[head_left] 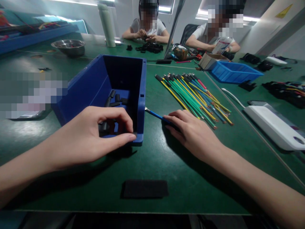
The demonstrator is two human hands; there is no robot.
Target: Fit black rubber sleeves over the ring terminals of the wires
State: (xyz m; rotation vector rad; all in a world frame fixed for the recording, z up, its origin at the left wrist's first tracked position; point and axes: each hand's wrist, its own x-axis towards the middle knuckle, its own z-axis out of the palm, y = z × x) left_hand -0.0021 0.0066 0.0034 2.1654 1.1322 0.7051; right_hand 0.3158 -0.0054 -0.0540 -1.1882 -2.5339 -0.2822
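Observation:
My left hand [105,136] is at the near right corner of a dark blue bin [142,121], thumb and forefinger pinched on a small black sleeve [135,134], mostly hidden by the fingertips. More short black sleeves [115,104] lie loose on the bin's floor. My right hand [190,127] rests low over the table, fingers closed on a blue wire [154,114]. The wire's metal end points left, close to the bin's wall. Beyond that hand lies a bundle of green, yellow and blue wires [188,95] with black or red sleeves at their far ends.
A black foam block [145,188] lies near the front edge. To the right are a white power strip [274,127] and a light blue tray [235,72]. A metal bowl [69,47] and a pale bottle [106,27] stand behind. Two people sit across the table.

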